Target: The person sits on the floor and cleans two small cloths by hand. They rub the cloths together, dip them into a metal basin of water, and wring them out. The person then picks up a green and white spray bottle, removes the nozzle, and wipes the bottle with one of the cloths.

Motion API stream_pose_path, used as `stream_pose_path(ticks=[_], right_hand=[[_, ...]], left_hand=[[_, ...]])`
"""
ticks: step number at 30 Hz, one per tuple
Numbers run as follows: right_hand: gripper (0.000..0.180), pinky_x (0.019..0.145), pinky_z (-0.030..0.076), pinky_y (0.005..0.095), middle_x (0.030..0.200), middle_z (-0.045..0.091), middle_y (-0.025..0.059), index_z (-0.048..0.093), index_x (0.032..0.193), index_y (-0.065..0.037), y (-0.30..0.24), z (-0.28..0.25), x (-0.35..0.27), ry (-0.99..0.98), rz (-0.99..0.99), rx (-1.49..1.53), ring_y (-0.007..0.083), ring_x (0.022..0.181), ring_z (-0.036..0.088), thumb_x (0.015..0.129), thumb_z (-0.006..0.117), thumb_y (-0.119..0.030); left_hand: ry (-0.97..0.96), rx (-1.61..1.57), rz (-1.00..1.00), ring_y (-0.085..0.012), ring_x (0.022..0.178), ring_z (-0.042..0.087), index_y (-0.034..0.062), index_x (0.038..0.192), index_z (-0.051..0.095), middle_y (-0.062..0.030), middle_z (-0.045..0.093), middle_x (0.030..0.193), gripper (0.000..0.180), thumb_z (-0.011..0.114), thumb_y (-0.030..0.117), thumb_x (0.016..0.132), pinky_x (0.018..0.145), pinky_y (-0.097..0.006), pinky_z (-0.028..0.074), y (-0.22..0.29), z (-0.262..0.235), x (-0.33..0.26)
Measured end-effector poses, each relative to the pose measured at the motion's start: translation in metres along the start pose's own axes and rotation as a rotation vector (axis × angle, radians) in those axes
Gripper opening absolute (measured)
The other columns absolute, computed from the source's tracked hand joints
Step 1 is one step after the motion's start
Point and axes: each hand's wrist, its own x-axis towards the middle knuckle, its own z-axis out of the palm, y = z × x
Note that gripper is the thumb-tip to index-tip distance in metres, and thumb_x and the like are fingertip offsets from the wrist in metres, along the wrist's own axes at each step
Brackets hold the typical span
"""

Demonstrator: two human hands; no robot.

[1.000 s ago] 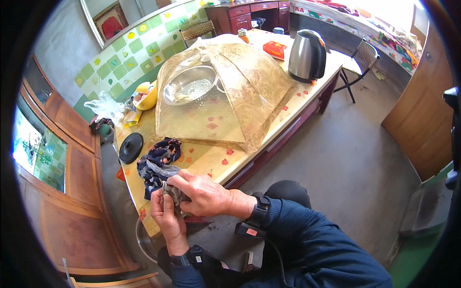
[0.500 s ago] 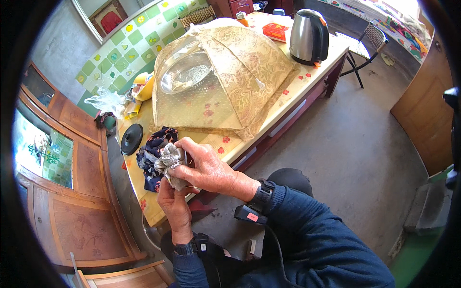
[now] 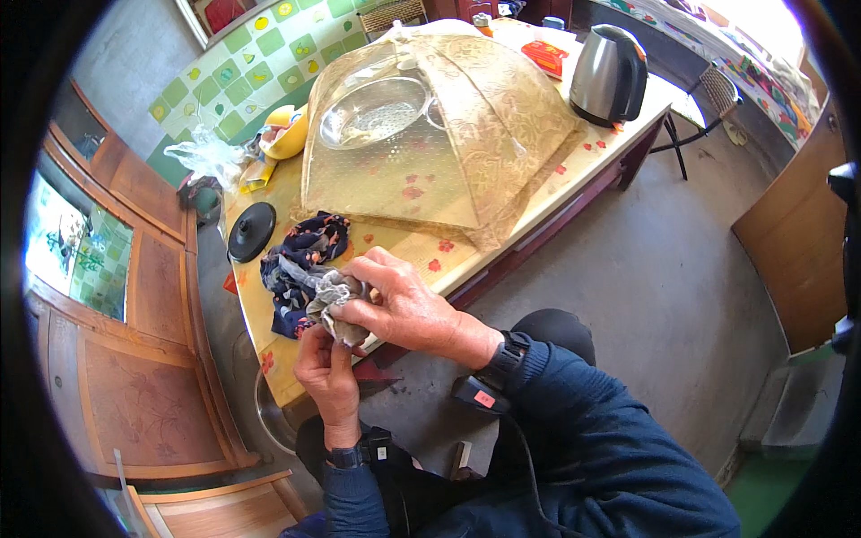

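Observation:
A crumpled grey-white cloth (image 3: 334, 296) is bunched up between my two hands over the table's near-left corner. My right hand (image 3: 399, 303) grips it from the right, thumb and fingers curled round the bundle. Just below, my left hand (image 3: 328, 368) pinches its lower edge between thumb and fingertips. Behind the bundle, a dark blue floral cloth (image 3: 316, 238) lies in folds on the table (image 3: 383, 240). Part of that floral cloth is hidden by the bundle, and I cannot tell whether the two are joined.
A gold mesh food cover (image 3: 511, 134) stands over a metal strainer (image 3: 375, 112). Beside it are a steel kettle (image 3: 603, 76), a red box (image 3: 544, 58), a black lid (image 3: 252, 231), a yellow bowl (image 3: 289, 139) and a clear plastic bag (image 3: 208, 154). A wooden cabinet (image 3: 148, 386) stands at left.
The view has shifted slightly, so the table's things sit further right. Both hands keep hold of the grey cloth; my right fingers have closed a little more round it.

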Motion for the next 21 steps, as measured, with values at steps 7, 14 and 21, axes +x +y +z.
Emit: stream_pose_path(ticks=[7,14,21], right_hand=[[0.036,0.086,0.056,0.0479,0.105,0.065,0.0194,0.076,0.121,-0.004,-0.001,0.005,0.002,0.011,0.024,-0.095,0.0388,0.099,0.067,0.093,0.085,-0.025],[0.04,0.079,0.057,0.0337,0.105,0.073,0.0116,0.075,0.127,0.003,-0.01,0.017,0.01,-0.113,0.18,-0.059,0.0196,0.089,0.071,0.093,0.084,-0.016],[0.038,0.08,0.058,0.0367,0.101,0.075,0.0158,0.074,0.122,0.004,-0.008,0.05,0.007,-0.256,0.097,-0.11,0.0243,0.087,0.074,0.091,0.085,-0.014]], left_hand=[[0.126,0.019,-0.052,-0.007,0.075,0.066,0.0004,0.116,0.071,-0.0025,0.074,0.092,0.008,0.07,0.003,0.109,0.066,-0.024,0.054,-0.006,-0.01,-0.011],[0.15,0.17,0.088,-0.007,0.075,0.068,0.0006,0.108,0.07,-0.0026,0.074,0.091,0.003,0.071,-0.001,0.106,0.066,-0.023,0.054,-0.008,-0.031,-0.014],[0.286,0.168,0.144,-0.0063,0.078,0.066,0.0008,0.11,0.069,-0.0012,0.07,0.091,0.003,0.07,-0.001,0.108,0.069,-0.023,0.053,-0.001,-0.076,-0.018]])
